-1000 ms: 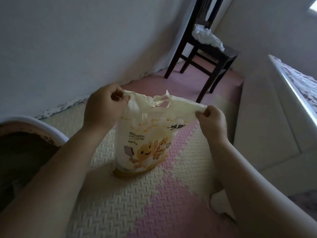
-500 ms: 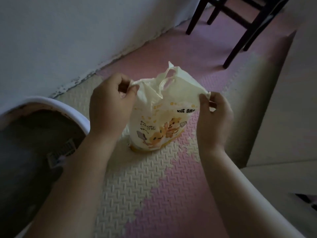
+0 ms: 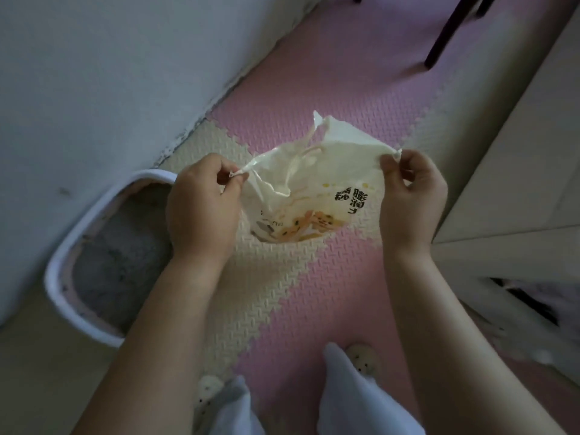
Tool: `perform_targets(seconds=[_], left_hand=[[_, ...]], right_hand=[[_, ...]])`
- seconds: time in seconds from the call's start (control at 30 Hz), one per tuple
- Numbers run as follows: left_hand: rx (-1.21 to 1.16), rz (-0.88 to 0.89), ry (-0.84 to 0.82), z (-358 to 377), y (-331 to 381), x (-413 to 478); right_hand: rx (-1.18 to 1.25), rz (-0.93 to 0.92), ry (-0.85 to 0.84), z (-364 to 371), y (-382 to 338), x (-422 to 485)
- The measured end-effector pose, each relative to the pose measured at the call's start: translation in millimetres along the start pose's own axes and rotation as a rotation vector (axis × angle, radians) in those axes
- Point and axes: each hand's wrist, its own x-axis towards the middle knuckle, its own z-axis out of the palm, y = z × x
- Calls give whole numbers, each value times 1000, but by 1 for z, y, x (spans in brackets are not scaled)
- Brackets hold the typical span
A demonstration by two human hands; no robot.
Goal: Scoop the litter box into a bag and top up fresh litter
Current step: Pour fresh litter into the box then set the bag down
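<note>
Two hands: both are pinching the top edge of one cat litter bag [image 3: 317, 196], pulling its mouth apart.
Wall [image 3: 94, 73]: standing pale along the far left.
Litter box [image 3: 62, 255]: sitting on the floor against the wall, white rim, grey litter [image 3: 116, 265] lying inside, just left of the left forearm.
Left hand [image 3: 202, 208]: thumb and fingers are gripping the bag's left corner.
Bag: hanging between the hands above the foam mat [image 3: 282, 293]; whether its base is touching the mat is unclear; cream plastic, orange cartoon print and black characters facing the camera.
Right hand [image 3: 411, 196]: fingertips are nipping the bag's right corner.
Cabinet [image 3: 518, 171]: standing pale at the right edge.
Chair leg [image 3: 445, 36]: showing dark at the top right.
</note>
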Motion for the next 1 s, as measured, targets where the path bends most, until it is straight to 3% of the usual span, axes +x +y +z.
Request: perform_targets(seconds=[0.27,0.4,0.57,0.77,1.0], left_hand=[[62,206,63,-194,204,-20],[40,317,246,-293,330,-38],[-153,384,496,-376,461,-52],[-344,501,694,-439,560,-61],[-458,534,691,-457,611,-45]], right_hand=[[59,-32,-35,-159,-221,16],[111,-159,10,-257,-350,35],[193,-377,44,-359,-480,66],[285,-543,178,-451,-569,91],[237,-592,200,-483,-612,121]])
